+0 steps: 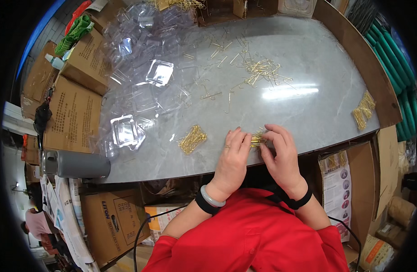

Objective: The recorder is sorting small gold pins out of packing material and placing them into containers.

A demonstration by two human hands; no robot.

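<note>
A small bundle of gold wire hooks [256, 139] lies between my two hands near the table's front edge. My left hand [233, 155] presses against the bundle's left side, fingers close together. On the other side, my right hand [282, 154] has its fingers curled round the bundle's right end. The fingers hide part of the hooks. Left of my left hand lies a neat stack of gold hooks [192, 139]. Farther off, a loose heap of gold hooks [264, 71] is spread on the grey table [308, 118].
Clear plastic packages [147, 90] cover the table's left side. A grey bottle [77, 164] lies at the front left corner. More stacked gold hooks [363, 110] sit near the right edge. A cardboard wall [367, 54] borders the right, and cartons [75, 113] stand at left.
</note>
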